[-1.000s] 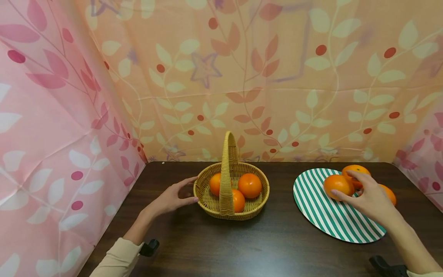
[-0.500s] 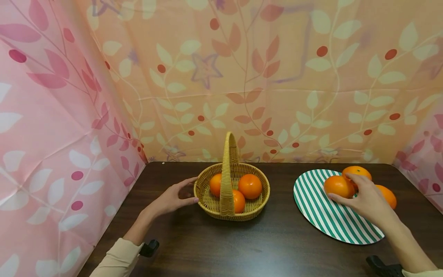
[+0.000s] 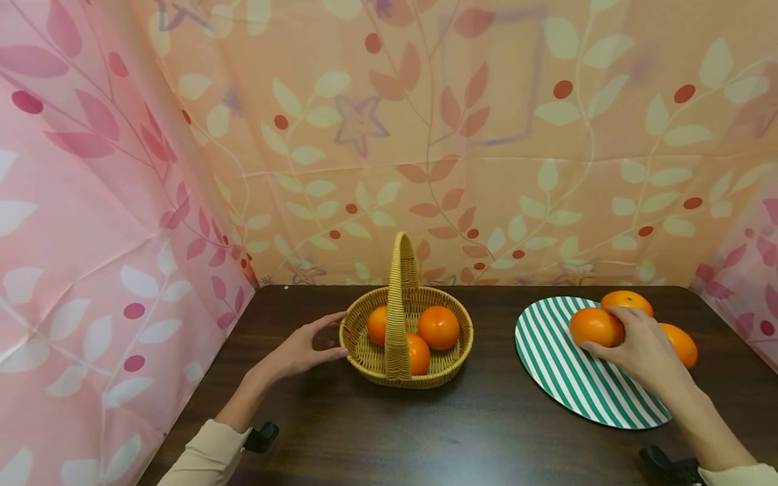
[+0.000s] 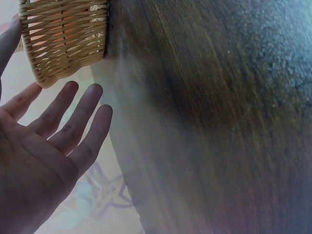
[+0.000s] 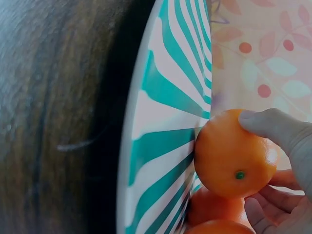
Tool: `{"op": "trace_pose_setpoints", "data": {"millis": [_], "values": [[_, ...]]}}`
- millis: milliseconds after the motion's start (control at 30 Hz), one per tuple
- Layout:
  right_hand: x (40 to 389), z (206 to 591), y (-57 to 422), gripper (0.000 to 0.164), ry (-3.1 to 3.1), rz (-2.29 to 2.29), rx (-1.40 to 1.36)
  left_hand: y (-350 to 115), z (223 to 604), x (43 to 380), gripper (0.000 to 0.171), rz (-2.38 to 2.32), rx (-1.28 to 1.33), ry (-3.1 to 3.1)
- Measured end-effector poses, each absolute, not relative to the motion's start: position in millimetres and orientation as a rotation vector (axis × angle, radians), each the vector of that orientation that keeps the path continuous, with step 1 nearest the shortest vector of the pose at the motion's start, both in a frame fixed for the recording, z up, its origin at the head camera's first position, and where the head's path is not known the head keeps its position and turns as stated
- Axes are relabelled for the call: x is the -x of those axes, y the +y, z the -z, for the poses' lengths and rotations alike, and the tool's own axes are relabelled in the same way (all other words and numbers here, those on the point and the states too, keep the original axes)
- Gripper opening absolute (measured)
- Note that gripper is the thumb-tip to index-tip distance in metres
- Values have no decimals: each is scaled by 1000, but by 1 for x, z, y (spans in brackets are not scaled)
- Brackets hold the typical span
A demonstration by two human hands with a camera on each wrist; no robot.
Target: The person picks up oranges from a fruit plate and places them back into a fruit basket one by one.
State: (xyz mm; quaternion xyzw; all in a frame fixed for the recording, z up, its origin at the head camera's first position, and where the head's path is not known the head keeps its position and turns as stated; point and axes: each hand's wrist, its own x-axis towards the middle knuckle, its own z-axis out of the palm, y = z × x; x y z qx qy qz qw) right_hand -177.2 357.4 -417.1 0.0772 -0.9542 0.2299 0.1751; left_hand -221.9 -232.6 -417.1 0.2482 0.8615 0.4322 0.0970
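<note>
On the left, a yellow wicker basket (image 3: 371,370) with a tall handle holds three oranges (image 3: 439,328). My left hand (image 3: 302,347) is at its left end, thumb and index fingertips touching the rim; the fingers are spread and fairly straight in the left wrist view. Over a green-and-white striped round plate (image 3: 550,351), my right hand (image 3: 647,351) grips an orange (image 5: 234,156) between thumb and fingers. Whether that orange is clear of the plate I cannot tell. Two more oranges are close by, one behind (image 3: 629,302) and one to the right (image 3: 679,345), partly hidden by the hand.
Everything stands on a dark wooden table (image 3: 425,432). Bare tabletop lies between basket and plate. Patterned cloth (image 3: 365,135) hangs behind the table's back edge and at both sides. Each wrist carries a black camera mount (image 3: 261,437).
My right hand has closed in on the front orange, its thumb and fingers now against it. The left hand and the basket have stayed in place.
</note>
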Motion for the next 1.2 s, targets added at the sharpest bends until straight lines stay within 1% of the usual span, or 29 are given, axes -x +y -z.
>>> {"op": "trace_pose_setpoints", "data": {"millis": [200, 367, 700, 1200], "values": [[178, 417, 357, 80, -2688, -653, -221, -232, 416, 221, 76, -1281, -770, 2553], [178, 416, 357, 82, -2710, -653, -207, -231, 415, 219, 75, -1263, -758, 2583], [177, 408, 357, 80, -2659, -693, -241, -232, 415, 221, 77, -1252, -737, 2582], [178, 400, 343, 78, -2655, -738, -209, -231, 415, 220, 77, -1248, -747, 2595]]}}
